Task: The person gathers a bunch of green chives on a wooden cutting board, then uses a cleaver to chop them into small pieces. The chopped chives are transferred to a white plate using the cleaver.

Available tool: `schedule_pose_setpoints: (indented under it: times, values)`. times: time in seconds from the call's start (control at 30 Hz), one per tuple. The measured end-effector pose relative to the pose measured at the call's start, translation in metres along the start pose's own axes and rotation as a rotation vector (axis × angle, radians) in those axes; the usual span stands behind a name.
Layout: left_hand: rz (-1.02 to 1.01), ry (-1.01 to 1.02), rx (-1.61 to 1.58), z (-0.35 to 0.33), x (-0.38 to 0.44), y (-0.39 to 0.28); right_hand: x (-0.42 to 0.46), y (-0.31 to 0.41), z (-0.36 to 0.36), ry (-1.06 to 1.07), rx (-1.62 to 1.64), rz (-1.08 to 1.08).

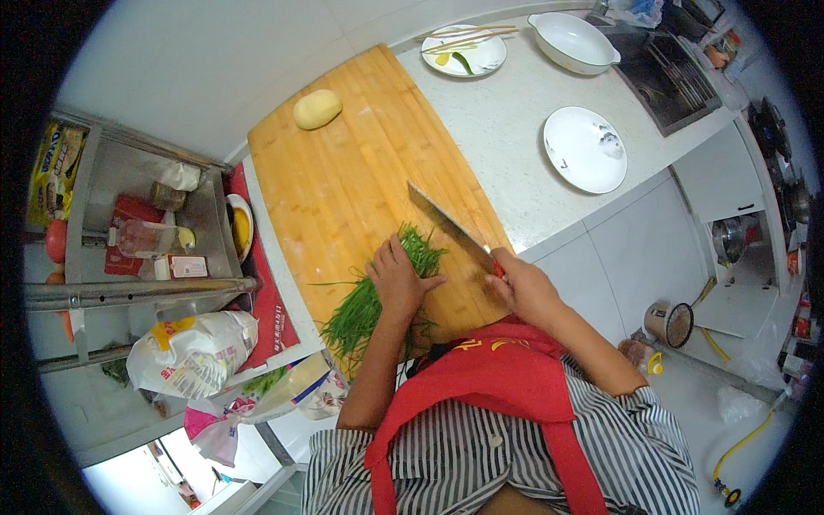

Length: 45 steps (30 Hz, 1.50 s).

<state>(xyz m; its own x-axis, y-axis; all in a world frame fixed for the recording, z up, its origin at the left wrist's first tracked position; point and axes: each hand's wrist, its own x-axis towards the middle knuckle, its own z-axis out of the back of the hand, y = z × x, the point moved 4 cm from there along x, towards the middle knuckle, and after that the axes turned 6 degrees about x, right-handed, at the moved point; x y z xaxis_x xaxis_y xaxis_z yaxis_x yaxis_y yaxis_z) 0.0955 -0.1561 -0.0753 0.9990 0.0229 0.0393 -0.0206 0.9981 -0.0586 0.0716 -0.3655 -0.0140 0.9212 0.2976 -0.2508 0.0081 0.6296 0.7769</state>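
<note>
A bunch of long green chives [355, 315] lies on the wooden cutting board [335, 187], near the edge closest to me. My left hand [398, 280] lies across the bunch and holds it down, its thumb stretched out to the right. Cut ends [421, 254] stick out past the fingers. To the right, my right hand [528, 286] grips a kitchen knife [450, 220] by its red handle. The blade is over the board, apart from the chives, and points away from me. A smooth ball of dough [317, 109] sits near the board's far left corner.
On the white counter [476, 122] are a plate [476, 61] with chopsticks and scraps, a bare plate [584, 149] and a white bowl [574, 44]. A dark sink [669, 77] lies beyond. Left of the board stand a metal shelf [141, 290] and a plastic bag [199, 354].
</note>
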Motion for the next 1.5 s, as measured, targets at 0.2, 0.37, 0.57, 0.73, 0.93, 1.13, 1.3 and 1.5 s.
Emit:
schedule_pose_setpoints:
  times: [0.2,0.37,0.57,0.73,0.93,1.13,1.3,1.5]
  values:
    - [0.024,0.064,-0.013,-0.018,0.007,0.004,0.002,0.018,-0.019,0.114,-0.182,-0.039]
    - [0.030,0.110,0.044,-0.016,0.007,0.001,0.012,0.011,-0.029,0.199,-0.257,-0.037]
    - [0.016,0.031,0.068,-0.028,0.004,0.001,0.051,0.009,-0.061,0.212,-0.207,-0.047]
    - [0.058,0.131,-0.029,-0.013,0.007,0.006,0.061,0.005,-0.061,0.182,-0.234,-0.005]
    - [0.024,-0.007,-0.117,-0.015,0.000,0.008,0.055,0.006,-0.018,0.076,-0.232,-0.047]
    - [0.151,0.102,-0.179,-0.008,0.002,0.006,0.031,0.004,-0.012,0.052,-0.148,-0.013]
    - [0.062,0.030,-0.064,-0.015,0.001,0.007,-0.007,0.024,-0.012,0.043,-0.034,0.100]
    - [0.150,0.181,0.021,-0.024,0.007,0.009,-0.007,0.022,-0.031,0.161,-0.210,0.050]
